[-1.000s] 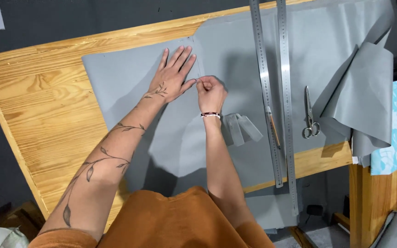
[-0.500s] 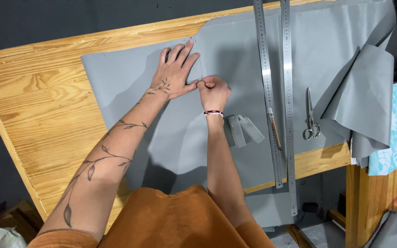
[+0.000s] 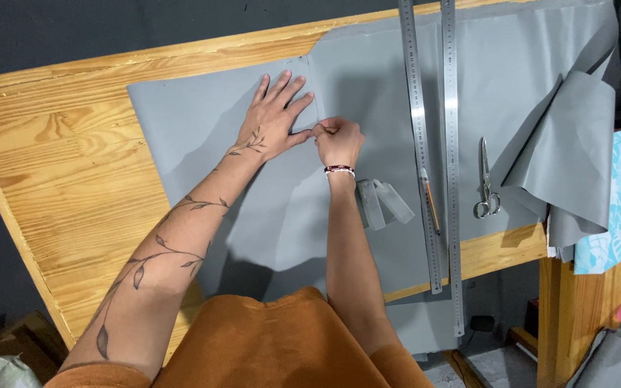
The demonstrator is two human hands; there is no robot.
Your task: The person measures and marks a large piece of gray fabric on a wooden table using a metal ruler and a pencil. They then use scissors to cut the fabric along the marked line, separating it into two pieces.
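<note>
My right hand (image 3: 338, 141) pinches shut at a seam edge of the smooth grey fabric sheet (image 3: 203, 144) on the pine table (image 3: 59, 179); my left hand (image 3: 273, 118) presses it flat, fingers spread. Cut grey strips (image 3: 382, 203), two steel rulers (image 3: 433, 144) and scissors (image 3: 486, 179) suggest marking and cutting underway.

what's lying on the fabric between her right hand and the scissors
In the head view, between the right hand and the scissors lie two long steel rulers, side by side, with a pencil between them. Two small grey fabric strips sit just below the wrist.
</note>
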